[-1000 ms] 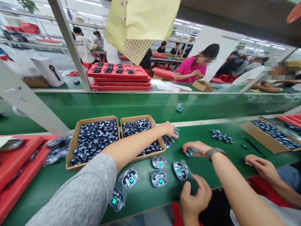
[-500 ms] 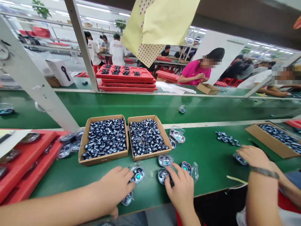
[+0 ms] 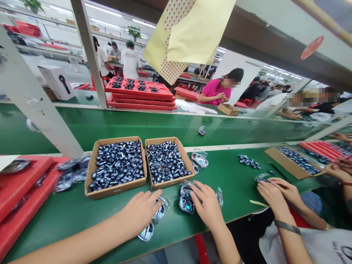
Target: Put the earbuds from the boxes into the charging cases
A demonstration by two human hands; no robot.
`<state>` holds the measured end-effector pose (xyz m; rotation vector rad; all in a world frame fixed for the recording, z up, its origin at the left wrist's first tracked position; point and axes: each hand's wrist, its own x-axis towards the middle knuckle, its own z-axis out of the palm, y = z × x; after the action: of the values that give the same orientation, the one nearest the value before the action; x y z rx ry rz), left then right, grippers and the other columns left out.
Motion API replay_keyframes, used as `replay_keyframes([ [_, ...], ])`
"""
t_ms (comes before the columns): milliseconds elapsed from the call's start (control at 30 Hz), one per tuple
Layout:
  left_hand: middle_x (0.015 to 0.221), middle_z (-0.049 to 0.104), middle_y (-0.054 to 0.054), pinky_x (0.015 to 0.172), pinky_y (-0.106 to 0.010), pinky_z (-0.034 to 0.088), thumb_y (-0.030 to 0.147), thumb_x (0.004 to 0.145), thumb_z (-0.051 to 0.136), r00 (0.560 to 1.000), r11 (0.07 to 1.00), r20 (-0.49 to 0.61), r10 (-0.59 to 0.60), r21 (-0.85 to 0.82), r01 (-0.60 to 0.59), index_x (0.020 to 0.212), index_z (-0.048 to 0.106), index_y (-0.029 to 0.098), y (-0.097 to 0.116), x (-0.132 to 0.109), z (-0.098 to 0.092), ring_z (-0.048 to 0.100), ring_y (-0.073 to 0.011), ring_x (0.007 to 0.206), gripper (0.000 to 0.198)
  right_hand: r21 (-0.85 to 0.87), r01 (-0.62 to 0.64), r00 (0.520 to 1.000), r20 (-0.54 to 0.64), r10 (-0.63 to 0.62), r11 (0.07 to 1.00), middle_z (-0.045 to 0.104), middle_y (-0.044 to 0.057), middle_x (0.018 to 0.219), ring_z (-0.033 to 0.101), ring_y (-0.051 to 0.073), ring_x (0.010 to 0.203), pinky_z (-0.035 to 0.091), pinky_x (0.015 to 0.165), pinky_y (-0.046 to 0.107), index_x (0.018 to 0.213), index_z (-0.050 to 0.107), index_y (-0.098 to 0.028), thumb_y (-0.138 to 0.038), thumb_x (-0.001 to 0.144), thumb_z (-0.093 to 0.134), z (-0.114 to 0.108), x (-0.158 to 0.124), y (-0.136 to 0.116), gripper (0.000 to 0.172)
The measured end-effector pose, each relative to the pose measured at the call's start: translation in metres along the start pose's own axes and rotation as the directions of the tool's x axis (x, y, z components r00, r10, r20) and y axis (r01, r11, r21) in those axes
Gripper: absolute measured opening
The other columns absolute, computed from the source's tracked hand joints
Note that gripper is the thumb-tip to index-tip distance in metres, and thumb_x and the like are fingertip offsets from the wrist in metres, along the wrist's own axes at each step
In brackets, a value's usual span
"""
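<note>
My left hand (image 3: 140, 212) lies with its fingertips on a clear bagged earbud case (image 3: 160, 212), and a second bagged case (image 3: 145, 231) sits just below the palm. My right hand (image 3: 207, 205) has spread fingers, with their tips at the edge of a bagged case showing a green light (image 3: 187, 204). Another bagged case (image 3: 186, 190) lies just above it. Neither hand appears to grip anything. Two cardboard boxes (image 3: 115, 193) (image 3: 170, 182) of dark metallic earbuds (image 3: 117, 165) stand just beyond my left hand.
A co-worker's hands (image 3: 275, 192) work at a bagged item (image 3: 261, 178) to my right. Loose earbuds (image 3: 249, 161) and a cardboard box (image 3: 283, 161) lie beyond them. Red trays (image 3: 24, 176) stand at left on the green bench (image 3: 233, 194); a second bench lies beyond.
My left arm has come back from over the boxes to the near bench edge. My right hand has shifted slightly left. The co-worker's hands have moved left, and the view has swung slightly.
</note>
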<state>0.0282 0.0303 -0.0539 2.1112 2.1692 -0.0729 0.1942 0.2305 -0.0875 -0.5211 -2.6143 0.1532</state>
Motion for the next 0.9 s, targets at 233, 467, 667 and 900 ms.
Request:
replay_keyframes([
  [233,0.106,0.055,-0.009,0.067,-0.032,0.046,0.018,0.085,0.038,0.990,0.991,-0.049,0.133,0.033,-0.132,0.098,0.058,0.018,0.013,0.033,-0.027,0.054,-0.0209,0.082,0.024,0.086,-0.243,0.899,-0.354,0.258,0.966,0.062,0.009,0.100,0.054,0.021,0.092,0.041,0.082,0.036,0.095,0.066,-0.017,-0.035,0.082,0.043,-0.032,0.006,0.049,0.032],
  [467,0.104,0.049,-0.011,0.069,-0.033,0.047,0.015,0.082,0.039,0.959,0.989,-0.275,0.068,-0.109,-0.101,0.099,0.056,0.016,0.035,0.145,-0.095,0.053,-0.0227,0.088,0.024,-0.066,-0.505,0.740,-0.546,0.392,0.861,0.062,0.013,0.084,0.055,0.025,0.080,0.040,0.072,0.040,0.080,0.070,-0.011,-0.045,0.079,0.038,-0.015,0.000,0.140,0.046],
  [667,0.107,0.050,-0.010,0.068,-0.032,0.049,0.018,0.084,0.045,0.983,0.987,-0.179,-0.030,-0.163,0.001,0.097,0.055,0.012,0.058,0.259,-0.087,0.056,-0.0191,0.088,0.018,-0.092,-0.459,0.775,-0.527,0.348,0.884,0.060,0.012,0.090,0.053,0.024,0.079,0.040,0.070,0.038,0.073,0.070,-0.014,-0.048,0.079,0.040,0.012,-0.026,0.152,0.045],
  [900,0.103,0.055,-0.007,0.069,-0.034,0.050,0.028,0.083,0.049,0.999,0.989,-0.048,0.026,-0.148,-0.032,0.104,0.052,0.013,0.069,0.297,-0.053,0.057,-0.0161,0.084,0.025,0.032,-0.423,0.780,-0.496,0.381,0.906,0.054,0.013,0.104,0.051,0.026,0.091,0.039,0.078,0.042,0.078,0.068,-0.015,-0.048,0.076,0.045,0.026,-0.035,0.159,0.041],
])
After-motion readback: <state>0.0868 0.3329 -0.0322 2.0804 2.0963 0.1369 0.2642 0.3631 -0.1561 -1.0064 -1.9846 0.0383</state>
